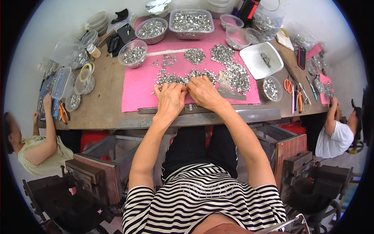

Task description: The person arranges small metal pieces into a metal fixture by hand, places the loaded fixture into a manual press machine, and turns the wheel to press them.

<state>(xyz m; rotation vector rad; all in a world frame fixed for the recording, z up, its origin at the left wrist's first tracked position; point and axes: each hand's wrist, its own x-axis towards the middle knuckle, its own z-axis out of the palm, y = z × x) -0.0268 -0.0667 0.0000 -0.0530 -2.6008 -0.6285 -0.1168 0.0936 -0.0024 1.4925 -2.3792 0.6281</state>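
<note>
My left hand [170,98] and my right hand [204,92] meet side by side near the front edge of a pink mat [136,89]. Both have bent fingers pinched together at the tips; whatever sits between them is too small or hidden to name. Just beyond my fingertips lie loose small silvery metal pieces [171,79], partly covered by the hands. A metal strip [150,110] runs along the mat's near edge below my hands. To the right of my right hand spreads a larger heap of the same pieces [238,77], beside a flat grey plate [232,94].
Tubs of metal pieces [191,22] line the back; a white tray [255,58] and round cup [272,89] stand right. Orange scissors [288,85] and pliers [299,100] lie beyond. People sit at the left [37,150] and right [338,134], working at the same bench.
</note>
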